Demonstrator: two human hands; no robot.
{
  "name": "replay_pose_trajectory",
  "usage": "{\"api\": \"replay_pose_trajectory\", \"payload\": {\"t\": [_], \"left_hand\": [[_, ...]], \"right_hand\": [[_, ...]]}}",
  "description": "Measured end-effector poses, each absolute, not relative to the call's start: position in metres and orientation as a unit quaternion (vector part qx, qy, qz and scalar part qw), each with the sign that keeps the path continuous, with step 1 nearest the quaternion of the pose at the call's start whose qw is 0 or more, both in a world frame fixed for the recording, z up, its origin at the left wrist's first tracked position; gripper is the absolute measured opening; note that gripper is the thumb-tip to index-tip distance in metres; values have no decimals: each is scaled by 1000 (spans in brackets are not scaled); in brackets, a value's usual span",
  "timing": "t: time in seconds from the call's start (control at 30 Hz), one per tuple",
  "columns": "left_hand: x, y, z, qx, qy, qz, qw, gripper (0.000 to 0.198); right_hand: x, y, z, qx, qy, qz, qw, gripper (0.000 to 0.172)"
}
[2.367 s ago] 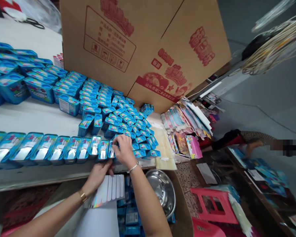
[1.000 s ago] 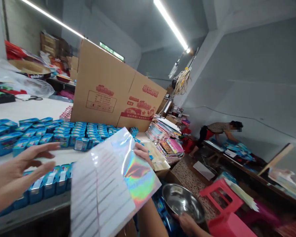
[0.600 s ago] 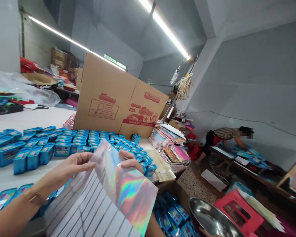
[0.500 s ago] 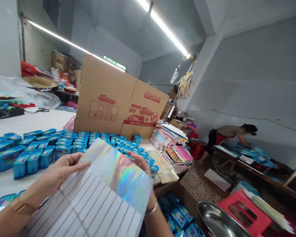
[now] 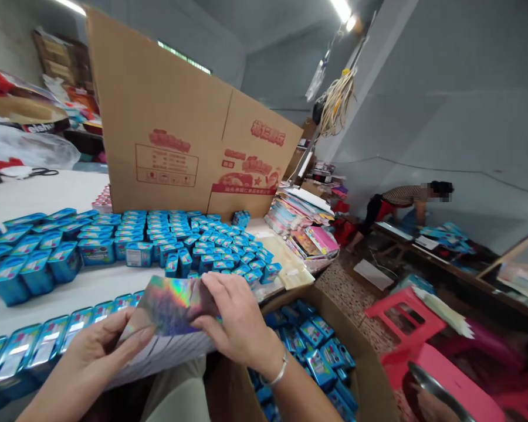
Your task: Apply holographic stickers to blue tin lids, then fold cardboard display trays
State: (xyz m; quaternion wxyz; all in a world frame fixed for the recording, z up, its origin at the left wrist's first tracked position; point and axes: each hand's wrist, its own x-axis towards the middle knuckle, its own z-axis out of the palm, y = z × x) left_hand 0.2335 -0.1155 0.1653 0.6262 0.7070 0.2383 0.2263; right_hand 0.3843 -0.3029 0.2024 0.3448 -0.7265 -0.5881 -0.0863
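Observation:
Both my hands hold a holographic sticker sheet (image 5: pixel 169 302) low in front of me. My left hand (image 5: pixel 97 351) grips its left edge from below, thumb on top. My right hand (image 5: pixel 235 319) pinches the sheet's right side, fingers curled over it. The sheet's rainbow part faces up and its white strip part runs down toward my lap. Just beyond it, a row of blue tins (image 5: pixel 48 340) lies along the near edge of the white table (image 5: pixel 88 287).
Many blue tins (image 5: pixel 158 234) cover the table before a tall cardboard box (image 5: pixel 180 135). An open carton (image 5: pixel 317 351) of blue tins stands below right. Red plastic stools (image 5: pixel 405 319) and stacked printed packs (image 5: pixel 303 223) lie right. Another person (image 5: pixel 400 202) bends over a low bench.
The view has dropped toward the table. The sheet has come down from in front of my face to lap height, and my right hand now pinches its top right part.

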Motion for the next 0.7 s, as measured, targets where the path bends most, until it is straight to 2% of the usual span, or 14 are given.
{"api": "replay_pose_trajectory", "payload": {"t": [0.13,0.3,0.4,0.53,0.7], "left_hand": [[212,-126,141,625,275,134,718,39],[191,-131,125,571,302,106,756,39],[182,-130,109,552,291,63,779,40],[174,-135,98,508,326,67,794,36],[172,-146,95,431,361,72,824,39]], "right_hand": [[383,-294,178,-729,-575,-22,370,55],[380,-293,165,-726,-542,49,419,43],[378,-291,160,-727,-534,105,418,33],[377,-289,152,-730,-533,152,401,19],[382,-283,138,-723,-523,218,396,23]]}}
